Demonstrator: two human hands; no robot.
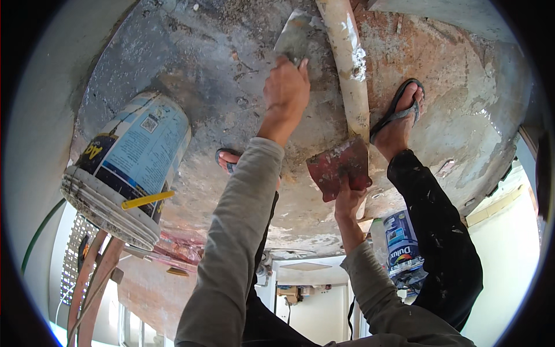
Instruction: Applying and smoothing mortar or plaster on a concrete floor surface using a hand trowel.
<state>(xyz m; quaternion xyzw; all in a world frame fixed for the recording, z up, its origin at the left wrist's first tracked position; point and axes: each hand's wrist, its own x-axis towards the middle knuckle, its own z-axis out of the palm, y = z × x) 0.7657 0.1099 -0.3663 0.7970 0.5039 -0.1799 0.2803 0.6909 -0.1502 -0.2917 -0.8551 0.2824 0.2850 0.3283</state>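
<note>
My left hand (287,89) reaches farthest forward over the stained floor. It is closed around a putty knife (299,34), whose broad, smeared metal blade points away from me, left of a long pale pole (348,69). The knife's handle is mostly hidden in my grip. Lower and to the right, my right hand (350,203) pinches the near edge of a flat red plate (340,168) crusted with grey paste. The plate's far edge overlaps the near end of the pole. White smears show on the pole.
A large blue and white bucket (144,139) with a yellow strip (147,200) stands at the left. A blue paint tub (400,240) is beside my right leg. My feet in flip-flops (404,107) stand on the floor (231,75), which carries scattered debris. A wall runs along the left.
</note>
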